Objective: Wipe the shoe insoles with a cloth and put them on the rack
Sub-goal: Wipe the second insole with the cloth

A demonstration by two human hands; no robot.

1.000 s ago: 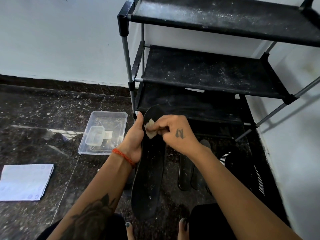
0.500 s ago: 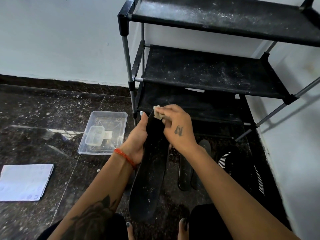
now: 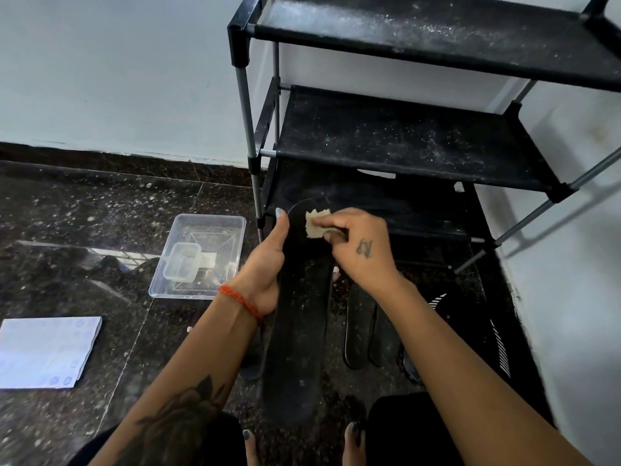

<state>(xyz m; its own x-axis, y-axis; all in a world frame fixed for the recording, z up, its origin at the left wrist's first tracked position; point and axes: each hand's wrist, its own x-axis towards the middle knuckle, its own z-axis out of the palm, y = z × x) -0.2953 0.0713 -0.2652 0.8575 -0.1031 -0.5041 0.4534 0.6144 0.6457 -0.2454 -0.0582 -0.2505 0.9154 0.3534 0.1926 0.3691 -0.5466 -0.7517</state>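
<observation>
The left hand [image 3: 265, 264] grips the insole [image 3: 297, 317] along its edge, thumb up the side, propping it in front of the rack [image 3: 413, 146] so its face is open for wiping. The right hand [image 3: 356, 243] pinches the cloth [image 3: 316, 223] against the insole's far end, nearest the rack, probably to scrub that tip; two more insoles [image 3: 368, 326] lie on the floor before the rack.

Dusty black insole [image 3: 295, 331] — cloth [image 3: 316, 223] atop

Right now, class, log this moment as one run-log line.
step: wiping | left hand: holds insole | right hand: pinches cloth at insole's top end | rack: no insole visible
</observation>
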